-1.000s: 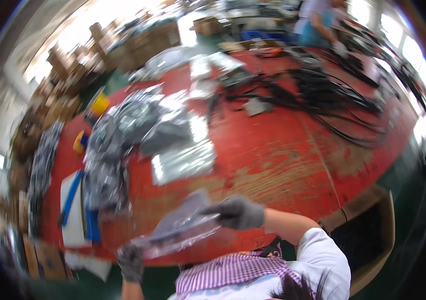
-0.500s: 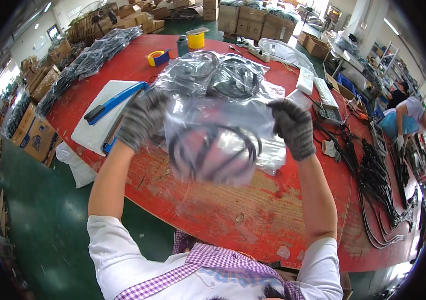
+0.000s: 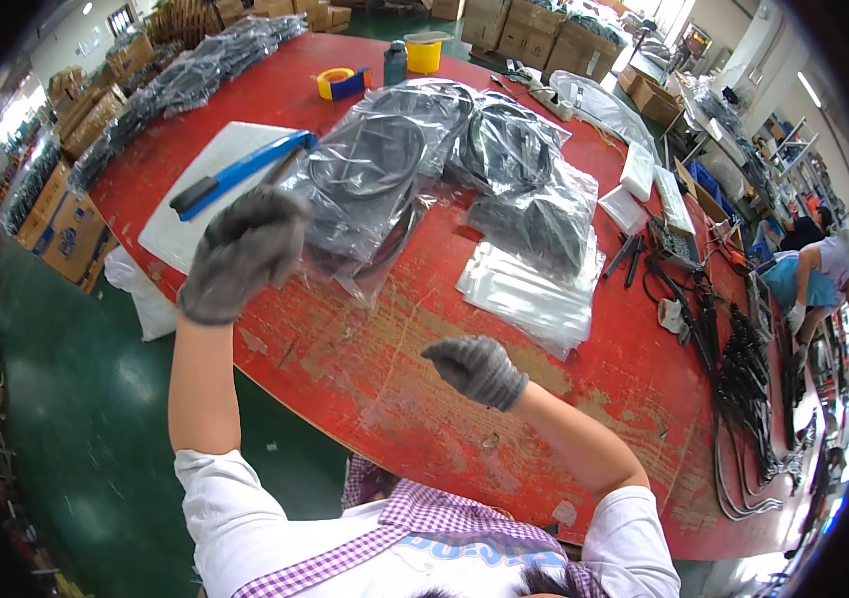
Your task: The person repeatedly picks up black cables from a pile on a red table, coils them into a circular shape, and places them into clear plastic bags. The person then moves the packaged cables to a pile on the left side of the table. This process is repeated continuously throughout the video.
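Note:
My left hand (image 3: 245,254), in a grey knit glove, hovers at the left beside the bagged coils, its fingers curled and nothing visible in them. Clear plastic bags with black coiled cords (image 3: 369,164) lie in a heap just right of it. More bagged coils (image 3: 509,149) rest farther right. My right hand (image 3: 474,371), gloved too, is above the near part of the red table (image 3: 384,384), its fingers folded together with nothing seen in them. Beyond this hand lies a stack of flat clear bags (image 3: 534,294).
A blue-armed paper cutter (image 3: 245,174) stands left. Tape rolls (image 3: 339,85), a dark bottle (image 3: 395,65) and a yellow tub (image 3: 426,55) are at the back. Loose black cords (image 3: 743,379) cover the right side. A co-worker (image 3: 818,269) is at far right.
The bag with a black coil, held between both hands before, is out of them and appears to lie on the left heap. My right hand has come nearer and leftward; my left hand has moved slightly left.

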{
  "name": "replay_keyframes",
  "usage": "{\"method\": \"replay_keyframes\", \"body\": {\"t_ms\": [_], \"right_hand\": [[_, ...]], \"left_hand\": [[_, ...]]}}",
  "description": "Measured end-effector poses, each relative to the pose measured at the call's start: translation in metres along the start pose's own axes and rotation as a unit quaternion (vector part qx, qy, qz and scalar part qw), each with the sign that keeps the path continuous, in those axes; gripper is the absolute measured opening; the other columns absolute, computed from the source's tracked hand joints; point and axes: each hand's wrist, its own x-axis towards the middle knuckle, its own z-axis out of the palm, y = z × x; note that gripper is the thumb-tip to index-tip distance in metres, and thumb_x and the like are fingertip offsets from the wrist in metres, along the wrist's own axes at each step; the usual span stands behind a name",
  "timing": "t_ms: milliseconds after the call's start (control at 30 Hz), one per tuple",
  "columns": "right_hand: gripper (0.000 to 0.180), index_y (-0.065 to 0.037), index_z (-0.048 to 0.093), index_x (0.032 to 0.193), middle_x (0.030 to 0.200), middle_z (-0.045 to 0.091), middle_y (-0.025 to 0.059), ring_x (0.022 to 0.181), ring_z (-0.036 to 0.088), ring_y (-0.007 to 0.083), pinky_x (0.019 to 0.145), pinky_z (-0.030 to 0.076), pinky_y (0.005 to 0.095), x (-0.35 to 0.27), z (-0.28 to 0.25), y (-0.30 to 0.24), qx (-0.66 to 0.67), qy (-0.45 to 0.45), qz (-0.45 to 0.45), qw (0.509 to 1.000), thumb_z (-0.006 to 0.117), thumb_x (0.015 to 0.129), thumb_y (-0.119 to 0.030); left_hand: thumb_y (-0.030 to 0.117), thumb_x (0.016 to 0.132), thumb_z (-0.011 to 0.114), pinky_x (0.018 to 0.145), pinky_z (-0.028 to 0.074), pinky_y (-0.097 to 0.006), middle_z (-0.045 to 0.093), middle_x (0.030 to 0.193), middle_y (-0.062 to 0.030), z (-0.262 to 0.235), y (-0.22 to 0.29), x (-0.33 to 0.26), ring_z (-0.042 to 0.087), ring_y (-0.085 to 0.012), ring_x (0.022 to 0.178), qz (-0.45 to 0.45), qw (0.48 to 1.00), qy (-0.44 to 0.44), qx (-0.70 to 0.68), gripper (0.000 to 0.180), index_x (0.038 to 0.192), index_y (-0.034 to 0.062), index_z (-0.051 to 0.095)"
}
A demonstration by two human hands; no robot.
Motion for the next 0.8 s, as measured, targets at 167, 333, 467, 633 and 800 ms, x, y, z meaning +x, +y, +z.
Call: {"method": "replay_keyframes", "body": {"t_ms": [167, 333, 467, 633, 800], "right_hand": [[0.021, -0.007, 0.063, 0.102, 0.076, 0.062, 0.0142, 0.066, 0.06, 0.021, 0.064, 0.049, 0.0321, -0.083, 0.01, 0.033, 0.173, -0.008, 0.211, 0.962, 0.055, 0.083, -0.01], [0.021, -0.005, 0.062, 0.103, 0.076, 0.062, 0.0109, 0.065, 0.057, 0.017, 0.064, 0.048, 0.0293, -0.149, 0.015, 0.034, 0.212, 0.042, 0.284, 0.934, 0.055, 0.083, -0.009], [0.02, -0.006, 0.062, 0.103, 0.074, 0.062, 0.0093, 0.065, 0.057, 0.0163, 0.063, 0.047, 0.0287, -0.201, 0.017, 0.027, 0.194, 0.101, 0.277, 0.936, 0.055, 0.084, -0.009], [0.022, -0.005, 0.06, 0.106, 0.072, 0.06, 0.0035, 0.065, 0.055, 0.0103, 0.063, 0.047, 0.0258, -0.261, 0.0, 0.029, 0.267, 0.169, 0.325, 0.891, 0.055, 0.086, -0.01], [0.022, -0.004, 0.06, 0.107, 0.077, 0.059, 0.0001, 0.069, 0.054, 0.0085, 0.065, 0.047, 0.0244, -0.322, -0.035, 0.062, 0.339, 0.272, 0.352, 0.829, 0.055, 0.087, -0.011]], "left_hand": [[0.022, 0.084, 0.059, 0.052, 0.045, -0.032, 0.059, 0.09, -0.0091, 0.1, 0.047, -0.024, 0.056, -0.0179, 0.066, 0.087, 0.812, -0.366, -0.446, 0.02, 0.092, 0.0041, 0.062], [0.022, 0.084, 0.059, 0.055, 0.045, -0.032, 0.059, 0.09, -0.01, 0.171, 0.031, -0.033, 0.056, -0.0186, 0.067, 0.027, 0.741, -0.517, -0.428, 0.023, 0.097, 0.0026, 0.059], [0.022, 0.084, 0.06, 0.056, 0.046, -0.032, 0.059, 0.089, -0.0108, 0.215, 0.017, -0.029, 0.057, -0.0192, 0.068, -0.011, 0.687, -0.599, -0.412, 0.027, 0.101, 0.0014, 0.058], [0.022, 0.084, 0.061, 0.059, 0.046, -0.032, 0.059, 0.089, -0.0117, 0.265, 0.009, -0.024, 0.057, -0.0199, 0.07, -0.052, 0.627, -0.67, -0.394, 0.032, 0.106, -0.0002, 0.055], [0.022, 0.084, 0.062, 0.061, 0.046, -0.032, 0.059, 0.088, -0.0127, 0.303, 0.005, -0.024, 0.057, -0.0206, 0.071, -0.088, 0.571, -0.722, -0.382, 0.037, 0.111, -0.0017, 0.053]]}}
